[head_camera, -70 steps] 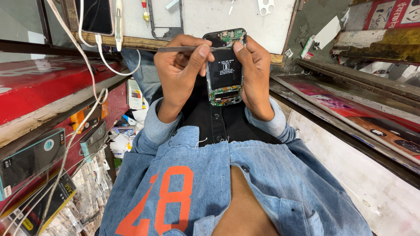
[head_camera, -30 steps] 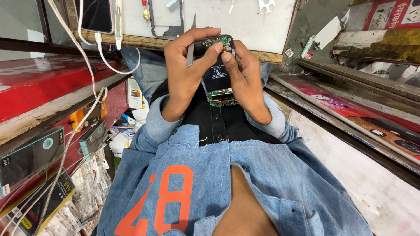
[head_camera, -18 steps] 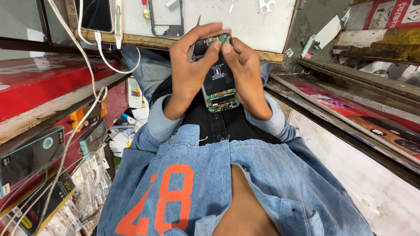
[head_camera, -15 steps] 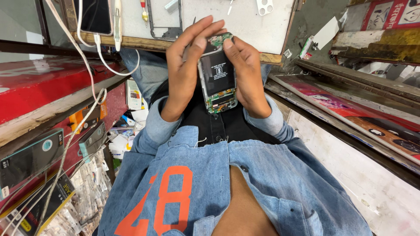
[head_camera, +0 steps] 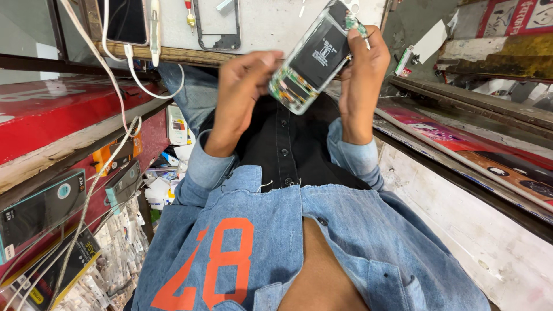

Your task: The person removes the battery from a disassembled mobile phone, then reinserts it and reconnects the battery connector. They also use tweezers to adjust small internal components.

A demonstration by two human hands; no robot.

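Observation:
I hold an opened phone [head_camera: 314, 55] with its back off, so the black battery and green circuit board show. It is tilted, top end up to the right. My right hand [head_camera: 360, 75] grips the top end from the right side. My left hand [head_camera: 242, 98] is curled, its thumb and fingertips pinching the phone's lower left end. No tool is clearly visible in either hand. Both arms wear blue denim sleeves over a black shirt.
A white workbench [head_camera: 271, 20] lies ahead with an empty black phone frame [head_camera: 216, 26], a dark phone [head_camera: 124, 20] on a white cable [head_camera: 129, 69] and a red-handled screwdriver [head_camera: 190, 11]. A red counter [head_camera: 52, 115] with boxed accessories [head_camera: 40, 210] stands left, a display counter [head_camera: 478, 150] right.
The phone has been lifted up and to the right and tilted. My hands have moved apart along it. The thin tool seen earlier in my left hand is no longer visible.

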